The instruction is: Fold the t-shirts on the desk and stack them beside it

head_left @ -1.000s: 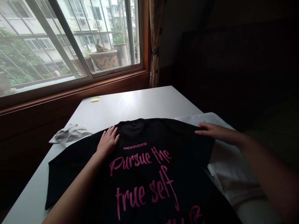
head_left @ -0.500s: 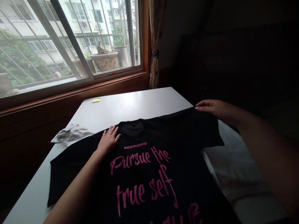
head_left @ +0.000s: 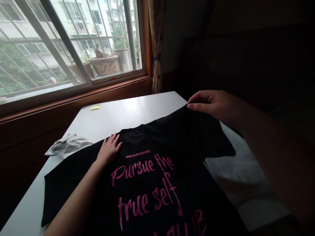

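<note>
A black T-shirt (head_left: 189, 144) with pink lettering lies spread over a white table (head_left: 118, 113), its collar toward the window. My left hand (head_left: 109, 149) rests flat on the shirt beside the collar, fingers stretched out. Between thumb and fingers, my right hand (head_left: 209, 101) pinches the shirt's shoulder edge on the right and holds it raised off the table. The sleeve on that side hangs down below the hand. The shirt's lower part runs out of view at the bottom.
A crumpled pale cloth (head_left: 69, 146) lies at the table's left edge, partly beside the shirt. A yellow sticky note (head_left: 95, 107) is near the far left corner. Light-coloured fabric (head_left: 236, 177) lies on the right. Beyond the table are a window and a curtain (head_left: 157, 49).
My right hand has moved up and inward to the left, lifting the shirt's shoulder higher. My left hand stays on the shirt. The whole view has shifted slightly.
</note>
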### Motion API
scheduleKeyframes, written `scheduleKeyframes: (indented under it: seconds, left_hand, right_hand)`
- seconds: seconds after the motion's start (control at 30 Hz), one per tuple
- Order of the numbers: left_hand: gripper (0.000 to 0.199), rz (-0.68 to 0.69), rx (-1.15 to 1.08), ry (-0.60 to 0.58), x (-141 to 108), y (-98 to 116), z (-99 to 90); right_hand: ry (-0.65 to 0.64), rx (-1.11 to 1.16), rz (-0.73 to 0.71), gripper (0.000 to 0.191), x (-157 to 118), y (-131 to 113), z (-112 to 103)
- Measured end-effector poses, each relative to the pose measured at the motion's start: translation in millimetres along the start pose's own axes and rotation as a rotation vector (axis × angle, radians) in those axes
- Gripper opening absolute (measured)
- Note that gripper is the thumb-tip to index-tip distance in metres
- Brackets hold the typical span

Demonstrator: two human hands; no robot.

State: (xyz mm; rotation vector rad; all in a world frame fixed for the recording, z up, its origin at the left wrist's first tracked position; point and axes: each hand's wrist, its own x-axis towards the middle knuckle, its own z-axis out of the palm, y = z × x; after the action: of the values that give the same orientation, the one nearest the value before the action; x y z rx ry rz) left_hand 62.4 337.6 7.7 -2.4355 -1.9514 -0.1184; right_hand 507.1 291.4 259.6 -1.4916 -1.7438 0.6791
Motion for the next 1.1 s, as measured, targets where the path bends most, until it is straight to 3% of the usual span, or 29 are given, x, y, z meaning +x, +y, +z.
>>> scheduleKeyframes:
  seconds: [0.1,0.17,0.33,0.47,0.57,0.67,0.77,0.87,0.97,1.1]
  left_hand:
    - [0.064,-0.004,-0.001,0.002,0,0,-0.1]
    - [0.063,-0.007,0.001,0.008,0,1,0.0]
    - [0.062,-0.008,0.004,0.003,0,2,-1.4]
    - [0.062,-0.005,0.0,-0.009,0,2,-3.1]
    - [0.063,-0.004,0.001,-0.013,1,1,-2.9]
    - [0.063,-0.002,0.004,-0.013,1,0,-1.4]
    - [0.064,-0.005,0.009,-0.016,2,0,-0.5]
    - [0.064,-0.01,0.021,-0.023,2,1,-1.8]
    - [0.064,-0.036,0.039,-0.023,-2,7,-5.8]
    - [0.065,-0.088,0.093,0.011,-16,20,-12.1]
  right_hand:
    - [0.082,-0.137,-0.077,0.028,3,-3,-6]
    - [0.148,-0.246,-0.095,0.028,11,11,-15]
    - [0.204,-0.486,0.037,0.025,48,83,-35]
    - [0.219,-0.66,0.09,0.018,65,144,-28]
    - [0.223,-0.84,0.075,0.024,59,167,-3]
    - [0.177,-0.863,-0.103,0.03,41,165,41]
    - [0.026,-0.823,-0.252,0.033,21,150,96]
    - [-0.21,-0.762,-0.408,0.051,7,140,147]
    - [-0.316,-0.721,-0.325,0.061,6,142,184]
    - [-0.326,-0.7,-0.189,0.07,13,155,207]
